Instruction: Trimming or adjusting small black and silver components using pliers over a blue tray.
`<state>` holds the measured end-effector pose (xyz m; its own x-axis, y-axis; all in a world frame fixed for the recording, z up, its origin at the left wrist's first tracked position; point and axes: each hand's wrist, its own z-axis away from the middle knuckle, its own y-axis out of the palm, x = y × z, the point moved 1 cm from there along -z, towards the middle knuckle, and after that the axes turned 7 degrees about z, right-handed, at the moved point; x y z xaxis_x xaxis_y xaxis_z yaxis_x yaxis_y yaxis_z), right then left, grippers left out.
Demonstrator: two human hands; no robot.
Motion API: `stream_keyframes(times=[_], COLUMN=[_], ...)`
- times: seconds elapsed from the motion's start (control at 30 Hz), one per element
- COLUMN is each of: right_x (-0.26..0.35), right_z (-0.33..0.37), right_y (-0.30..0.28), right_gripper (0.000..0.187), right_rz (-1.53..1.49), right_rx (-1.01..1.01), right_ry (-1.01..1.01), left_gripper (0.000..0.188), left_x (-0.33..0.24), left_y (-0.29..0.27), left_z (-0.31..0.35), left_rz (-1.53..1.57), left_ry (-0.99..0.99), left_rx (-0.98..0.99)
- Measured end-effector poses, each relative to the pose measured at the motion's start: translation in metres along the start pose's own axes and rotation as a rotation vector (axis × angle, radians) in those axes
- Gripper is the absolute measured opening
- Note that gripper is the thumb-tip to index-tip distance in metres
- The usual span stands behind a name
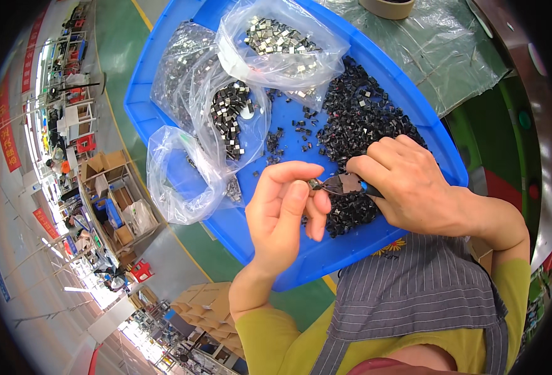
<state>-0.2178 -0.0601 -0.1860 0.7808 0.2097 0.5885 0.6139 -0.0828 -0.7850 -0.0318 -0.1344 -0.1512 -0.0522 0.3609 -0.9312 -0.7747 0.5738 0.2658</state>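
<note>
The left hand (pixel 279 215), thumb and fingers nearly closed, pinches a small dark part (pixel 314 185) over the blue tray (pixel 288 272), while the right hand (pixel 407 181) is curled around a plier-like tool (pixel 351 183) whose tip meets that part from three o'clock. This piece seems mid-work, and much appears left: a loose black heap (pixel 366 106) spreads at one o'clock, though whether the parts bagged at ten o'clock (pixel 229 115) and near twelve (pixel 282 37) are finished, I cannot tell.
</note>
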Motion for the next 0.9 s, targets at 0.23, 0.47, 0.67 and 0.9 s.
stream_keyframes(times=[0.23, 0.47, 0.67, 0.9], right_x=[-0.003, -0.008, -0.004, -0.004], right_z=[-0.001, 0.002, -0.003, -0.003], right_y=[0.000, -0.002, -0.004, -0.004], right_gripper=[0.019, 0.019, 0.025, 0.042], right_rz=[0.014, -0.087, -0.120, -0.054], right_rx=[0.006, 0.064, 0.108, 0.013], right_ry=[-0.002, 0.034, 0.058, 0.031], left_gripper=[0.021, 0.020, 0.021, 0.025], left_x=[-0.006, -0.014, -0.012, -0.006], left_y=[0.000, 0.000, 0.018, 0.007], left_z=[-0.005, 0.007, 0.004, 0.002], left_rz=[-0.253, 0.091, 0.080, 0.008], left_ry=[0.028, -0.118, -0.089, -0.087], left_rx=[0.042, -0.055, 0.054, 0.022])
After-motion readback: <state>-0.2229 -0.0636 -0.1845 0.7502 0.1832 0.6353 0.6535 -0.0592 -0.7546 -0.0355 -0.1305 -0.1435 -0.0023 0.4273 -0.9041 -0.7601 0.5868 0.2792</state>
